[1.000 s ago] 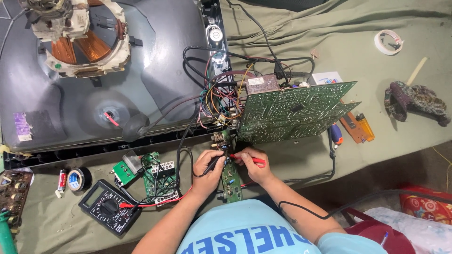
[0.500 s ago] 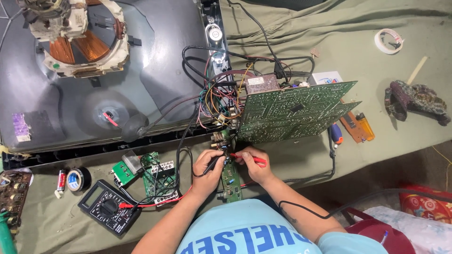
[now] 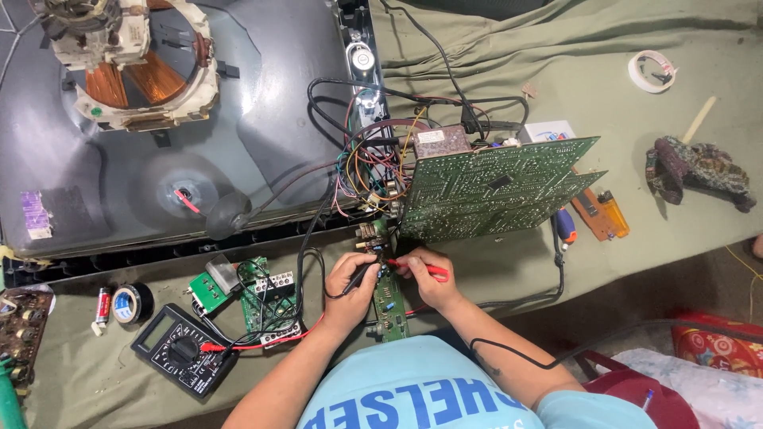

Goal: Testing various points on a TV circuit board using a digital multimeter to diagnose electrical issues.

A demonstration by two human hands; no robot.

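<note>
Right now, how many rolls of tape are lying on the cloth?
2. A black roll of tape lies at the left, beside the multimeter. A white roll of tape lies at the far right corner. Others may be hidden under the boards.

Evenly and fairly brightly lit, as from soft overhead light. No hard shadows; only faint, short ones under the large green circuit board (image 3: 499, 187) and beneath the hands. Broad pale sheen across the grey back of the picture tube (image 3: 159, 159) at far left, brightest near its middle. Sharp focus through the centre, fine wires and solder points legible. Slight softness and wide-angle stretching toward the corners, noticeable at the near right edge. No motion blur.
</note>
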